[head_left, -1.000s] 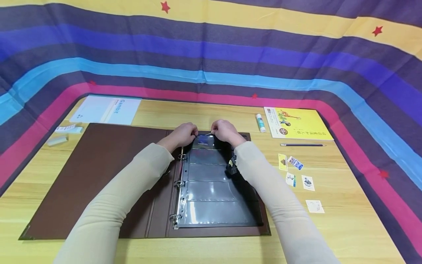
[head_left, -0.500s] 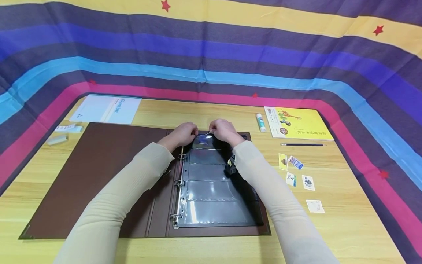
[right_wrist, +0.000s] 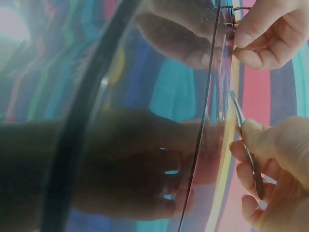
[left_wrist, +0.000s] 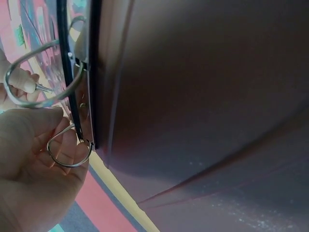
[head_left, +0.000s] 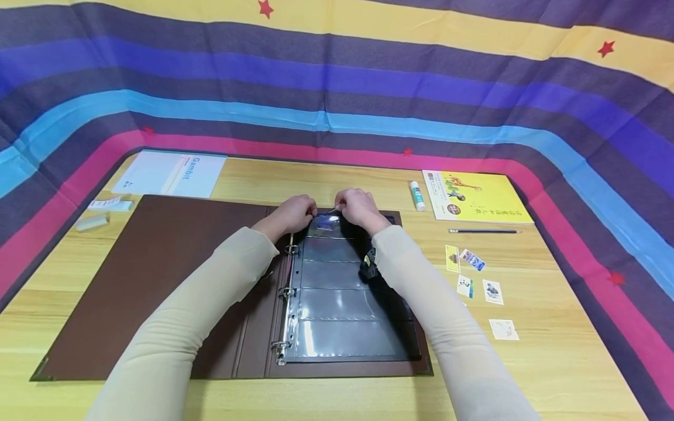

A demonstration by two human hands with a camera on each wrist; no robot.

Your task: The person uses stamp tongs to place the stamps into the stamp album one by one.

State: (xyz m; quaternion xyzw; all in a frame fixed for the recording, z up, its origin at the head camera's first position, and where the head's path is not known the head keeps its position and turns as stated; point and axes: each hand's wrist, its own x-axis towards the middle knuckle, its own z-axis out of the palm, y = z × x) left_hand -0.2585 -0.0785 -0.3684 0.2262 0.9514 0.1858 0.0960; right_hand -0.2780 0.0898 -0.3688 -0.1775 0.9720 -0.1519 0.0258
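A clear pocket page [head_left: 353, 339] with a black backing lies in the open brown ring binder [head_left: 174, 257]. My left hand [head_left: 292, 214] pinches the page's top edge by the uppermost ring; in the left wrist view its fingers lie behind that metal ring [left_wrist: 72, 166]. In my right hand [head_left: 360, 206] are metal tweezers [right_wrist: 250, 157], gripped between thumb and fingers. Their tips meet the page's top edge in the right wrist view, a short way from my left fingertips. A small bluish stamp [head_left: 327, 223] shows inside the top pocket. The lower pockets show only black backing.
Several loose stamps [head_left: 492, 292] lie right of the binder. Beyond them are a pencil [head_left: 484, 231], a yellow booklet [head_left: 481, 196] and a glue stick [head_left: 417, 196]. At back left lie a white Gambit pad [head_left: 171, 174] and an eraser [head_left: 92, 223]. A striped cloth [head_left: 326, 82] hangs behind.
My right hand with the tweezers has shifted very slightly at the page's top edge. The left hand, page and binder keep their places.
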